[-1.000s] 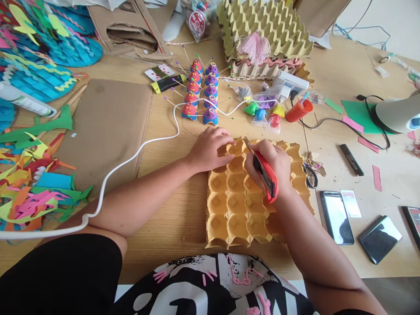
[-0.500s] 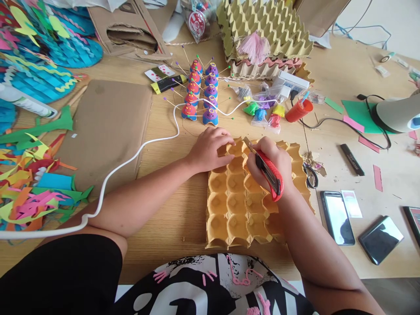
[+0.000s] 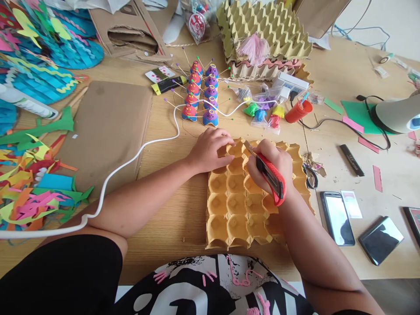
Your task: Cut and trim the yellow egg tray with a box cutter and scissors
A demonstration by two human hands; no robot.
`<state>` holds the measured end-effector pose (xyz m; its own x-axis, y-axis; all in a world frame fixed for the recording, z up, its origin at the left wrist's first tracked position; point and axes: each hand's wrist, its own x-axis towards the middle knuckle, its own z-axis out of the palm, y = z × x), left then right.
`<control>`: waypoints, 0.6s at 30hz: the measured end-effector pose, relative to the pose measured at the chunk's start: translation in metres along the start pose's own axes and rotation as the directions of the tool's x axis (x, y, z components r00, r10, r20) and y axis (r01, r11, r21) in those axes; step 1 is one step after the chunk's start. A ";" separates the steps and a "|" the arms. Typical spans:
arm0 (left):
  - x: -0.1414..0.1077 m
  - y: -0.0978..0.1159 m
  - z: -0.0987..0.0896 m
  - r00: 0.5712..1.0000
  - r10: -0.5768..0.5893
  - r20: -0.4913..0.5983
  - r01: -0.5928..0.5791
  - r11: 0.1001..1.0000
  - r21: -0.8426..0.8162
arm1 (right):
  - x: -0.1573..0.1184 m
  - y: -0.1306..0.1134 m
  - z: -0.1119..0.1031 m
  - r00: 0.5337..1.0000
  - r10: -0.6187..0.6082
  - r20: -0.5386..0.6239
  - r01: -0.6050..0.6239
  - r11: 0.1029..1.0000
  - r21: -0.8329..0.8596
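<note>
A yellow cardboard egg tray (image 3: 226,203) lies on the table in front of me. My left hand (image 3: 211,150) grips its far left corner, thumb and fingers curved around a cup there. Wrapped in my right hand (image 3: 274,164) is a red box cutter (image 3: 272,177) with its blade out. The blade points away and to the left, at the ridges near the tray's far edge. Whether the tip has gone into the cardboard I cannot tell. My right hand and forearm cover part of the tray's right half.
Beyond the tray stand painted egg-cup figures (image 3: 210,92) with pins, crossed by a white cable (image 3: 131,155). Scissors (image 3: 310,176) lie at the tray's right edge, a phone (image 3: 337,218) farther right. Left are a cardboard sheet (image 3: 108,127) and paper scraps (image 3: 36,201). Egg trays (image 3: 265,26) are stacked behind.
The box cutter has shifted slightly right and toward me, with its handle end a little lower. My left hand and the egg tray have stayed in place.
</note>
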<state>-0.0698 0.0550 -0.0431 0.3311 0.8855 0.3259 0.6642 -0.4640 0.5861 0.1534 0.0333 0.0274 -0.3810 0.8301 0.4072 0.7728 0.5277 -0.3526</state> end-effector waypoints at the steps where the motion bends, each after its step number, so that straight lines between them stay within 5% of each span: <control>1: 0.000 0.000 0.000 1.000 -0.002 -0.001 0.002 1.000 -0.002 | 0.000 -0.002 -0.002 1.000 0.012 0.024 -0.013 1.000 0.021; 5: 0.000 0.000 0.000 1.000 -0.001 -0.007 0.001 1.000 -0.001 | -0.003 -0.006 -0.007 0.998 0.028 0.055 -0.032 0.997 0.066; 11: 0.000 0.001 -0.001 1.000 0.005 -0.006 -0.005 1.000 0.001 | -0.004 0.000 0.000 0.993 0.045 -0.108 -0.030 0.990 0.137; 18: 0.000 0.002 -0.001 1.000 0.004 -0.010 -0.004 1.000 0.012 | -0.002 0.012 0.011 0.990 0.020 -0.137 0.000 0.990 0.141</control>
<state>-0.0689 0.0542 -0.0411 0.3266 0.8835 0.3357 0.6710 -0.4669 0.5760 0.1579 0.0397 0.0128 -0.2925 0.8080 0.5114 0.6935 0.5475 -0.4683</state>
